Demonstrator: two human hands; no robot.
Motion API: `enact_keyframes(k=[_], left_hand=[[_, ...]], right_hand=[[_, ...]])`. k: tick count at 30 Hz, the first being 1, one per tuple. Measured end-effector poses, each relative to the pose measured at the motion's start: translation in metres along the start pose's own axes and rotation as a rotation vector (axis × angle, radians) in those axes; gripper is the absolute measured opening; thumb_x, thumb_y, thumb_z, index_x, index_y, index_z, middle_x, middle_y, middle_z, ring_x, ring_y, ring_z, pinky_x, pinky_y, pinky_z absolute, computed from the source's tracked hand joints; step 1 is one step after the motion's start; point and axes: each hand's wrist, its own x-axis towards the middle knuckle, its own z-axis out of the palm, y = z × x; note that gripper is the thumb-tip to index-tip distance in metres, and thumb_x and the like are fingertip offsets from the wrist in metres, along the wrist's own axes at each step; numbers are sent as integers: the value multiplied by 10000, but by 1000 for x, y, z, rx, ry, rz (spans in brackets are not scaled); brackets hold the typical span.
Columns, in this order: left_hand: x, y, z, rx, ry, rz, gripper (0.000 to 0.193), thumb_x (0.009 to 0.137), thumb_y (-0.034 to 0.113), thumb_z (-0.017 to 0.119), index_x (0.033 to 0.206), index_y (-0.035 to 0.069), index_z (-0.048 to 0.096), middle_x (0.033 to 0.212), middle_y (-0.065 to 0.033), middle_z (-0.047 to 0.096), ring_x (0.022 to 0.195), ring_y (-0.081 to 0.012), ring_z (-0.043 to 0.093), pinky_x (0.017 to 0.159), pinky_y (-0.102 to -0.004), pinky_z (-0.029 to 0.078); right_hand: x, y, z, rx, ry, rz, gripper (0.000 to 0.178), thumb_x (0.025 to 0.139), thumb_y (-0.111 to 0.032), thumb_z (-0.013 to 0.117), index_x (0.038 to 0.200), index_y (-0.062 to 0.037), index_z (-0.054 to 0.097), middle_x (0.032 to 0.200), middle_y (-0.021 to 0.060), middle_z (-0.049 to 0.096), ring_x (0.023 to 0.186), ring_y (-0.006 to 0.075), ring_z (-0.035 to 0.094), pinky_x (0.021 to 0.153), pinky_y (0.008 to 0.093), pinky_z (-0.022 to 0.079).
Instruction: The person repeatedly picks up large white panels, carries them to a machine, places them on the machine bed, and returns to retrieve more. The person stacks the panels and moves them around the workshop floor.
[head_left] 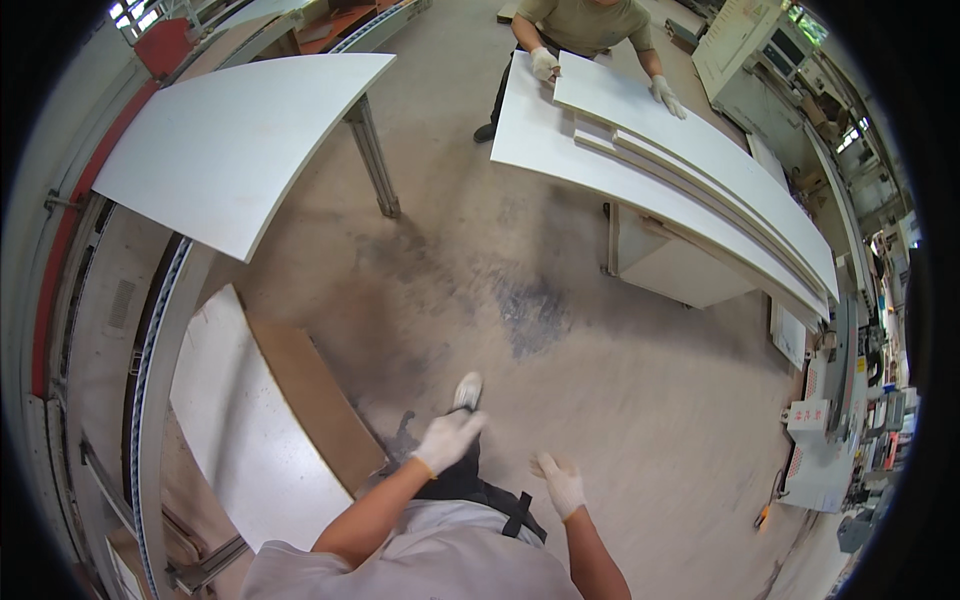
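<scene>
Both my hands wear white work gloves and hang in front of my body, above the floor. My left hand [450,443] is loosely bent with nothing visible in it; it overlaps my dark trouser leg in the picture. To its left, apart from it, stand a white panel [245,430] and a brown board [310,395]. My right hand [562,484] has its fingers apart and touches nothing, with bare floor behind it. Farther off on the left, a large white panel [245,140] lies on a machine's rail and support.
Across from me a co-worker [585,25] in white gloves handles white panels [690,130] stacked on a stand [670,260]. A red-edged machine [60,270] runs along the left. Cabinets and equipment [815,450] line the right side. A metal leg [375,160] reaches the floor.
</scene>
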Motion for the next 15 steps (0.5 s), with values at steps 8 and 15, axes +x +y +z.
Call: enact_keyframes(k=[8,15], left_hand=[[256,88,-21,339,82,294,168,946,205,608,1083,124,662,710,-96,611,616,-313,653,487,-453,503],[405,115,-66,432,-16,207,67,862,245,604,870,207,659,675,-27,592,614,-237,652,480,-382,497]], right_hand=[[129,-221,-33,-753,8,-757,290,981,-244,687,1156,-18,640,1106,163,667,1035,345,679,870,417,562],[210,-355,-107,-289,-311,-685,262,985,-78,644,1239,-18,661,1204,113,664,1132,241,661,948,320,543]])
